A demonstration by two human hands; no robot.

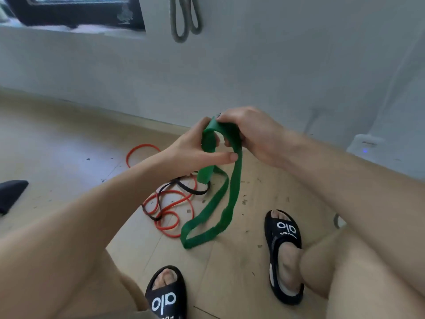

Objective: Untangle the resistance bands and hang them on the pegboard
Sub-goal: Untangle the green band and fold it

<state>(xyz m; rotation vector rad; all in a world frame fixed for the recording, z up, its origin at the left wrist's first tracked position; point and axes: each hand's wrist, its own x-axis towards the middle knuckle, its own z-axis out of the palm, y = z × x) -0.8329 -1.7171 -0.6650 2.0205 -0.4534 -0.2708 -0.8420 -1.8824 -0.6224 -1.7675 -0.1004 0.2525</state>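
A wide green resistance band [232, 189] hangs in a long loop from both hands down toward the floor. My left hand [193, 150] pinches its folded top from the left, thumb stretched out to the right. My right hand [250, 132] grips the same fold from above. On the floor behind the green loop, a thin red band [171, 204] and a thin black band [184, 187] lie tangled together. A grey band [185, 19] hangs on the wall at the top; its hook is out of frame.
Pale wood floor [69, 139] with dark specks meets a grey wall. My two feet in black slides [282, 254] stand near the bands. A dark object [10, 194] lies at the far left. A white device [365, 146] with a blue light sits at the right wall.
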